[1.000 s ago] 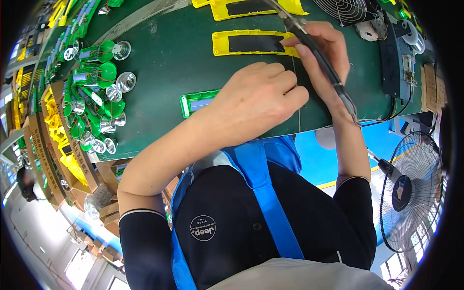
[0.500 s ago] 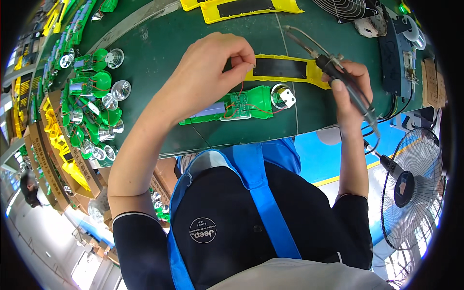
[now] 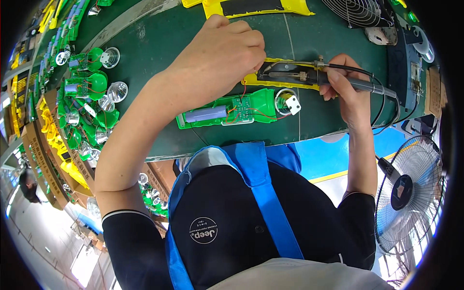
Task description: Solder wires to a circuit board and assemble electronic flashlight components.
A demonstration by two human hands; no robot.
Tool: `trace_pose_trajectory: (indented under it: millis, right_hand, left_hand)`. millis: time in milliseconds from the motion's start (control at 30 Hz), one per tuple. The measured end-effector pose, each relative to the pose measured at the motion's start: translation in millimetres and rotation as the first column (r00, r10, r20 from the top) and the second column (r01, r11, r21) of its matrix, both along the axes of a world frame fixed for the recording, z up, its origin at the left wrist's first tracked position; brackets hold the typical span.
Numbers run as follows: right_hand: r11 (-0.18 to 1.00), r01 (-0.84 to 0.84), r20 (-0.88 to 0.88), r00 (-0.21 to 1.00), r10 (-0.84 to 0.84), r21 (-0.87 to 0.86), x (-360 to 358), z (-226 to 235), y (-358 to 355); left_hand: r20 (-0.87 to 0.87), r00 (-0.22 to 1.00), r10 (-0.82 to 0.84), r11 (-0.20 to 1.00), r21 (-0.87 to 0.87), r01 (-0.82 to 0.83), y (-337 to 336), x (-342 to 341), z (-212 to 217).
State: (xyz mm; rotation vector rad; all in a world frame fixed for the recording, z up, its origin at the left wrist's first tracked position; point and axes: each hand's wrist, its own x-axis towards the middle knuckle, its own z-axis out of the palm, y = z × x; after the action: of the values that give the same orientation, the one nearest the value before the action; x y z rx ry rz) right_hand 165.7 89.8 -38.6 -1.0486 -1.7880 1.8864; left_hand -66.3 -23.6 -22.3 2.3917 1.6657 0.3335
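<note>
My left hand (image 3: 217, 60) is closed above a green flashlight half-shell, fingertips mostly hidden; a red wire (image 3: 244, 89) rises from the circuit board (image 3: 242, 108) to them. In my right hand (image 3: 349, 89) is a soldering iron (image 3: 360, 84) with a thin metal feed tube, lying nearly level and pointing left toward my left fingers. Beneath the iron lies a yellow casing (image 3: 290, 84) with a dark inner strip. Nearer me, the green half-shell (image 3: 263, 105) holds a purple cylindrical battery (image 3: 205, 114) and the board. A round reflector (image 3: 285, 99) with a white plate sits at its right end.
Several green half-shells with reflectors (image 3: 117, 91) crowd the left side. Another yellow casing (image 3: 290, 7) lies at the far edge. A round fan grille (image 3: 355, 10) and a dark boxy device (image 3: 406, 63) stand right. A standing fan (image 3: 403, 191) is below right.
The soldering iron has swung down from pointing up-left to nearly level over the yellow casing, its tip now near my left fingers. My left hand has shifted slightly right.
</note>
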Motion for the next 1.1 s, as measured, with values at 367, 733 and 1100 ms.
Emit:
trace_pose_trajectory:
  millis: [367, 733, 1100]
  right_hand:
    - [0.999, -0.035, 0.017, 0.999, 0.034, 0.03, -3.1, 0.3, -2.5]
    - [0.999, 0.028, -0.045, 0.999, -0.027, 0.031, 11.6, -6.7, -0.1]
    - [0.983, 0.181, -0.235, 0.957, -0.168, 0.036, 21.0, -24.8, -13.1]
  left_hand:
    - [-0.073, 0.997, -0.001, 1.0, 0.016, 0.002, -0.4, 1.6, -1.2]
    - [-0.118, 0.993, 0.004, 1.0, 0.026, -0.001, -0.3, 2.1, -2.0]
    - [-0.103, 0.995, 0.0, 0.999, 0.04, 0.004, -1.1, 2.9, -0.8]
